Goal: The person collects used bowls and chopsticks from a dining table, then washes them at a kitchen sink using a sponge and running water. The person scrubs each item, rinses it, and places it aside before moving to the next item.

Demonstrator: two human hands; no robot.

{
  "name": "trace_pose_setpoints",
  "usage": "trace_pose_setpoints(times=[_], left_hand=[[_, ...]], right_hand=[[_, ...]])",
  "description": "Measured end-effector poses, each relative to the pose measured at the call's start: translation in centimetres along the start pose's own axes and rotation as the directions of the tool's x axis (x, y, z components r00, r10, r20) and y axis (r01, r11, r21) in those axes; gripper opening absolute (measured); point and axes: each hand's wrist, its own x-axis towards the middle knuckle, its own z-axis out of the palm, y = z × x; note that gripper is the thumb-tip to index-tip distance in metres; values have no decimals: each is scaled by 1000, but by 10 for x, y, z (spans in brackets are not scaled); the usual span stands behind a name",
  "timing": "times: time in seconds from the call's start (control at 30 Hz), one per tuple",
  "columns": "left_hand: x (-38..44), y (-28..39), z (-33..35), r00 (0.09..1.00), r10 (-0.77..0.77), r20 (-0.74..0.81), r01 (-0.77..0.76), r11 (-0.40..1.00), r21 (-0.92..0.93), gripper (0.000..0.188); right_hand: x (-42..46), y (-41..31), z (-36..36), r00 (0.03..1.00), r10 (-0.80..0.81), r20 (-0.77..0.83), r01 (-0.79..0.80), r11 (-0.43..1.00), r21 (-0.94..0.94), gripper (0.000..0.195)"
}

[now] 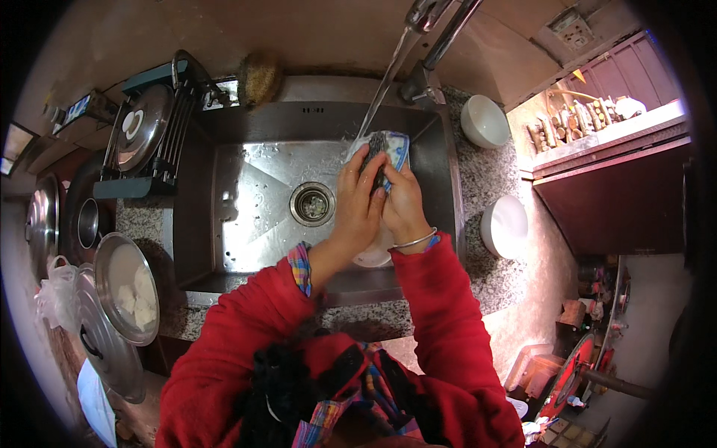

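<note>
Over the stainless-steel sink (263,168), both hands are close together at its right side. My left hand (355,207) presses a dark scouring pad (377,147) against a white dish with a blue pattern (399,147), probably a bowl. My right hand (404,204), with a bangle at the wrist, grips that dish from the right; its far side is hidden. Running water (383,87) from the metal faucet (424,19) falls onto the dish. Partly covered by my wrists, a pale bowl (374,257) lies in the sink. The drain (312,204) holds some scraps.
Two white bowls (485,121) stand on the speckled counter (470,179) to the right. On the left are a rack holding a metal lid (147,129), a metal basin with white pieces in it (127,288) and a large lid (106,341). A brown scrubber (261,78) rests behind the sink.
</note>
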Motion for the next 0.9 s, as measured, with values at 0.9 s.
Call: trace_pose_setpoints(times=[0.9], left_hand=[[8, -73, -32, 882, -461, 99, 362, 797, 483, 23]], right_hand=[[-14, -4, -22, 975, 222, -4, -216, 944, -248, 42]])
